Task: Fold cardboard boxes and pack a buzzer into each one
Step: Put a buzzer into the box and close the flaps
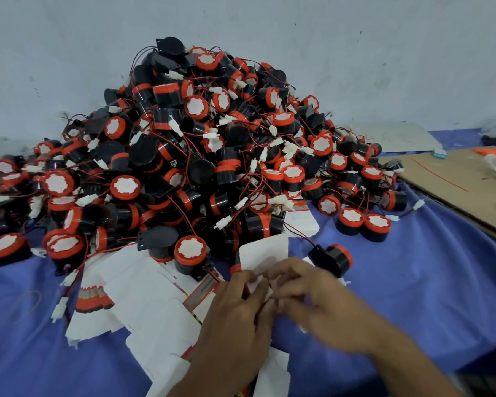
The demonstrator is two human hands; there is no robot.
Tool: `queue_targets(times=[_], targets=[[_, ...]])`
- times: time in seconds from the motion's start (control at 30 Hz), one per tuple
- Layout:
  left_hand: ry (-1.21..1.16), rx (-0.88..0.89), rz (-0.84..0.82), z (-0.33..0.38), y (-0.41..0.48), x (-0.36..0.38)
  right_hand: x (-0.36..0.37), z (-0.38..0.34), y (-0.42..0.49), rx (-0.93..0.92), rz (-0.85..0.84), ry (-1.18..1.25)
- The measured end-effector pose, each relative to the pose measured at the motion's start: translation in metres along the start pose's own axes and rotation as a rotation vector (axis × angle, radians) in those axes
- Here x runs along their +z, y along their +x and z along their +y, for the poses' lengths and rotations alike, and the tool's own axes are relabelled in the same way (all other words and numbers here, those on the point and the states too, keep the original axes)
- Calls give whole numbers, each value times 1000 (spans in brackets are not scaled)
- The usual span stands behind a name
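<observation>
A big heap of black-and-red buzzers (201, 144) with red wires and white plugs covers the back of the blue table (413, 296). In front of it lie flat white cardboard boxes (143, 299) with red print. My left hand (235, 316) and my right hand (312, 293) meet over one white cardboard box (262, 253), fingers pinching its flaps; most of it is hidden under them. A single buzzer (331, 259) lies just right of that box, close to my right hand.
A brown cardboard sheet (464, 179) lies at the right edge with small items on it. A grey board (395, 136) leans near the wall behind the heap. Loose buzzers (364, 222) sit right of the heap on blue cloth.
</observation>
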State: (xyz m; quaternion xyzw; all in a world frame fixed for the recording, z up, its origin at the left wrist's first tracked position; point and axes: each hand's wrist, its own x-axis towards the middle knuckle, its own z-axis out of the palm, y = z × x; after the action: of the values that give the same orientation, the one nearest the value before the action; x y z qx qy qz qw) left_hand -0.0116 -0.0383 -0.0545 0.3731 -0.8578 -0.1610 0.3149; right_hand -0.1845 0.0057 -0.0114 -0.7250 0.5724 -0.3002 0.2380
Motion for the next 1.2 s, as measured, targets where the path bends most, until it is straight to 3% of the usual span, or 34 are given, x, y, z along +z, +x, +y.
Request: queue_targets(times=[0.03, 0.1, 0.17, 0.27, 0.33, 0.43, 0.53, 0.77, 0.83, 1.0, 1.2], targets=[[9, -23, -27, 1, 1, -1, -11, 5, -2, 43, 119, 106], [-34, -80, -38, 2, 2, -3, -27, 17, -5, 177, 463, 90], [-110, -111, -22, 3, 4, -5, -29, 29, -6, 363, 570, 184], [-140, -139, 22, -1, 8, -5, -20, 36, -3, 436, 401, 517], [-173, -178, 45, -4, 10, -4, -20, 34, -2, 391, 371, 578], [-182, -191, 41, -6, 11, -2, -11, 30, 3, 337, 223, 453], [-183, -186, 51, -5, 13, -3, 5, 29, 10, 397, 245, 343], [-448, -365, 170, -5, 15, -5, 5, 34, 11, 193, 143, 392], [-498, -305, 115, -6, 16, -7, 6, 36, 11, 140, 190, 406], [-277, -106, 16, -15, 15, -15, -6, 42, 6, 107, 90, 285], [-189, -83, -120, -17, 7, -15, -16, 43, 0, 16, -54, 217]])
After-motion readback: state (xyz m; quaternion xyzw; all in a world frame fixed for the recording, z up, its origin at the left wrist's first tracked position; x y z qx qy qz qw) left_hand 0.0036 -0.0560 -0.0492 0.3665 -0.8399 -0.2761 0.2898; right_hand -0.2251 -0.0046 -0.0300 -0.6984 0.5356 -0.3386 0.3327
